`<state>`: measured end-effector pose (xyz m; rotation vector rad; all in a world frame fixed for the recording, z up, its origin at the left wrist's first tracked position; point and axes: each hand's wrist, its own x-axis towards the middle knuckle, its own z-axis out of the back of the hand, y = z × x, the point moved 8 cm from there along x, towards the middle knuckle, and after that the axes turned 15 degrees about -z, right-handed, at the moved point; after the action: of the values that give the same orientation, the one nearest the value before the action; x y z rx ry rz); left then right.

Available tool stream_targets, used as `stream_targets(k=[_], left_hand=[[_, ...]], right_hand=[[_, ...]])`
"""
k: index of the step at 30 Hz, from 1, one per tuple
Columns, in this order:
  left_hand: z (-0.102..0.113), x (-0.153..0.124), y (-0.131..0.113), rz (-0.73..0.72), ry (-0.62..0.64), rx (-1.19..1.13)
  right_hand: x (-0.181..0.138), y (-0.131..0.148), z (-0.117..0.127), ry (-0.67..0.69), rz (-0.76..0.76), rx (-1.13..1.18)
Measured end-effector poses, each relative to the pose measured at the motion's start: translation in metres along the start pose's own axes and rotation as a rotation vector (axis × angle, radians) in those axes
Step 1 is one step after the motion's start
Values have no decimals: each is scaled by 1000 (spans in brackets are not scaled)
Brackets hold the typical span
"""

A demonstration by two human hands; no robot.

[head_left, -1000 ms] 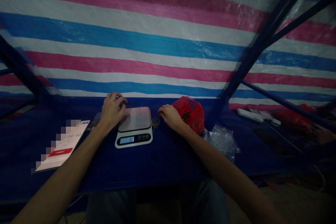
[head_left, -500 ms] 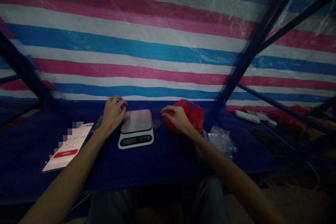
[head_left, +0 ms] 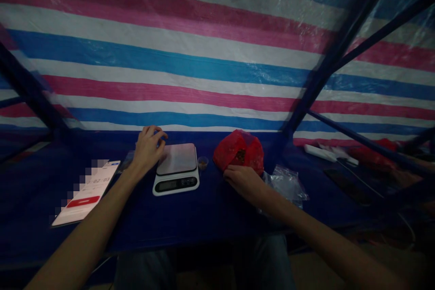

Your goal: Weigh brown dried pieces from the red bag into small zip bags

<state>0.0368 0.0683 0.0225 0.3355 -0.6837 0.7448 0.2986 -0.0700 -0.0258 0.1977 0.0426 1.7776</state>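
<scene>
My left hand hovers at the left back corner of a white kitchen scale. Its fingers are curved and apart, with nothing visible in them. A small clear round cup with something brownish inside stands just right of the scale. Farther right is a red plastic bag, its mouth open on small brown bits. My right hand is at the bag's front edge with its fingers curled together. The fingertips are partly hidden, so what they hold, if anything, does not show.
A lit phone showing a timer lies on the blue table at left. Clear plastic bags lie beside my right forearm. A white power strip and a dark flat object are farther right, past a blue metal post.
My right hand has moved from over the red bag's left side toward me and right, to its front edge, uncovering the bag's opening. My left hand has hardly moved.
</scene>
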Motion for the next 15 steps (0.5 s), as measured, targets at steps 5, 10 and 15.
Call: stream_targets(k=[5,10,15], left_hand=[[2,-1,2,-27,-7,20],[4,0,0,-44,4,36],[7,1,-3,-51,2,51]], right_hand=[[35,22,27,-157,17,342],[67,35,16,-178,60,369],[60,40,8,-185,179,194]])
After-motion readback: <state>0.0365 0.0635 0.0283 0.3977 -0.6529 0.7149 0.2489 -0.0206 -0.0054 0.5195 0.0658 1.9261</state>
